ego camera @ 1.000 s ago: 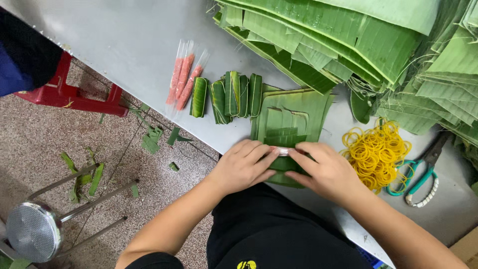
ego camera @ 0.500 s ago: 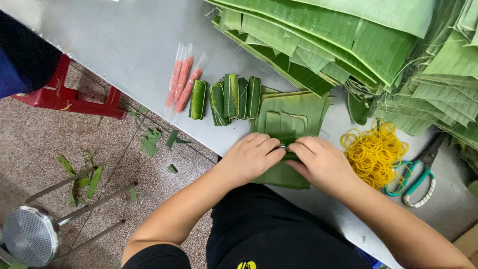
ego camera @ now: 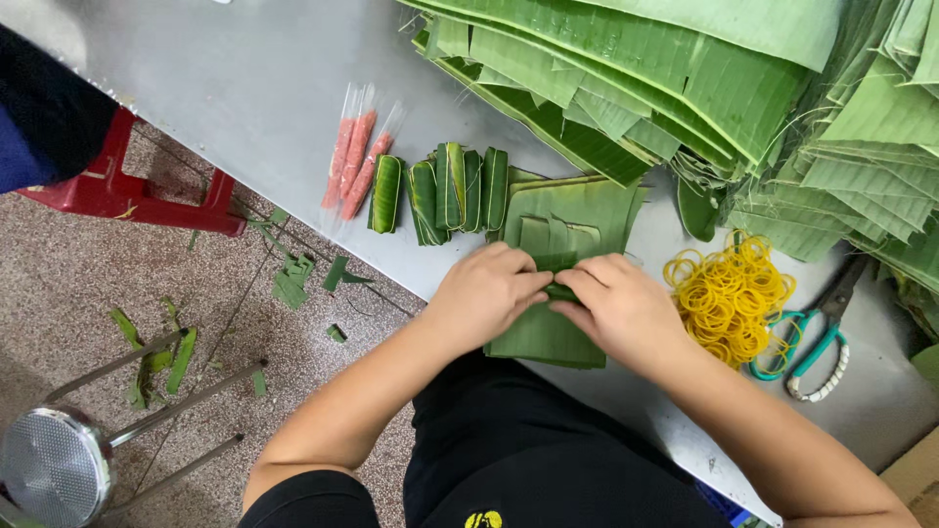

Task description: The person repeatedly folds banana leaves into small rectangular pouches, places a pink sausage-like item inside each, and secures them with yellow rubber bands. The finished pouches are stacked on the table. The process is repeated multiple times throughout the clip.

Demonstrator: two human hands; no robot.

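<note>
Left hand point(ego camera: 486, 293): fingers curled, grip closed on a small leaf roll point(ego camera: 558, 289), pressing it from the left.
Right hand point(ego camera: 618, 311): fingers bent, grip pinching the same roll from the right.
Roll: held between both hands, just above a stack of cut leaf pieces point(ego camera: 548, 337) at the near edge of the table point(ego camera: 225, 88).
Done: four or so wrapped rolls point(ego camera: 445, 191) lie side by side on the table beyond the hands.
Left: three pink sticks in clear sleeves point(ego camera: 357, 161) lie unwrapped beside the rolls.
Supplies: rubber bands point(ego camera: 729, 298) and scissors point(ego camera: 817, 337) near the right hand; big leaf pile point(ego camera: 685, 78) at the far side.
Progress: judged past midway; the held roll looks unbanded.
</note>
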